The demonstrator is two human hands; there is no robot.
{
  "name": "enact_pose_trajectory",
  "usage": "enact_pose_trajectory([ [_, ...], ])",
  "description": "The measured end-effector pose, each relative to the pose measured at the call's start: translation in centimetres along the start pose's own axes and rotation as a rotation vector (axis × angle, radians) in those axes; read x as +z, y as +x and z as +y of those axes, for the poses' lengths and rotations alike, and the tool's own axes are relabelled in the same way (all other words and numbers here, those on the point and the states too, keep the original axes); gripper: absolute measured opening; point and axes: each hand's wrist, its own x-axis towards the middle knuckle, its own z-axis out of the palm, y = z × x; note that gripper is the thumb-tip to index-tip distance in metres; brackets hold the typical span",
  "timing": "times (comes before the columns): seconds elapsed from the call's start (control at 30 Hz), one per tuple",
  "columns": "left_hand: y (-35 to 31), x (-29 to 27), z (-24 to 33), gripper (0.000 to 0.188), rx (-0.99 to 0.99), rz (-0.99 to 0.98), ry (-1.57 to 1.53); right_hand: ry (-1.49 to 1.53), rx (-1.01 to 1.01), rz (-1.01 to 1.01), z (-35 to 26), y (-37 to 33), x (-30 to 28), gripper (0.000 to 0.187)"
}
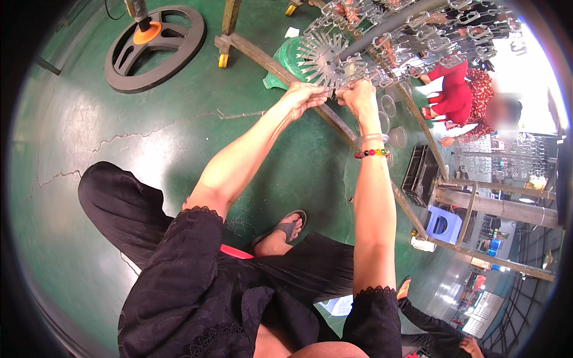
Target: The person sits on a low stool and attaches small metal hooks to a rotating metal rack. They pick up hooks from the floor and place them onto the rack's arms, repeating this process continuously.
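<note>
Both my arms reach out to a toothed, star-shaped metal disc (323, 62) at the end of a grey pole (388, 27). At its lower edge, my left hand (305, 98) has thumb and fingertips pinched together. Just to the right, my right hand (359, 97) is closed with its fingers bent against the disc's lower right edge. What either hand pinches is too small to make out. Many shiny metal clips (440, 43) hang in rows along the pole, beyond my right hand. A clear bangle and a bead bracelet (373, 153) circle my right wrist.
A wooden frame (262, 56) on yellow casters runs beneath the pole. Behind it lie a green plastic object (290, 59), clear round containers (388, 106), a black crate (419, 176) and a blue stool (443, 225). A black wheel-shaped base (158, 51) stands far left. Other people sit at right.
</note>
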Motion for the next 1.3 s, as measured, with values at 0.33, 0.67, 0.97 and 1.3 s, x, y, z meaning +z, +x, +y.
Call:
enact_pose_trajectory([
  [0.33,-0.5,0.0,0.0,0.022,-0.008,-0.006,-0.016,-0.024,-0.018,0.023,0.6,0.4,0.9,0.015],
  [0.67,-0.7,-0.1,0.0,0.025,0.0,-0.033,-0.037,-0.044,-0.035,-0.001,0.5,0.2,0.9,0.014],
  [0.97,-0.9,0.0,0.4,0.023,0.004,-0.029,-0.042,-0.066,-0.074,0.029,-0.2,-0.2,0.5,0.012],
  [1.3,-0.9,0.0,0.4,0.024,-0.001,-0.047,-0.042,0.018,-0.063,0.059,0.4,-0.1,1.0,0.015],
])
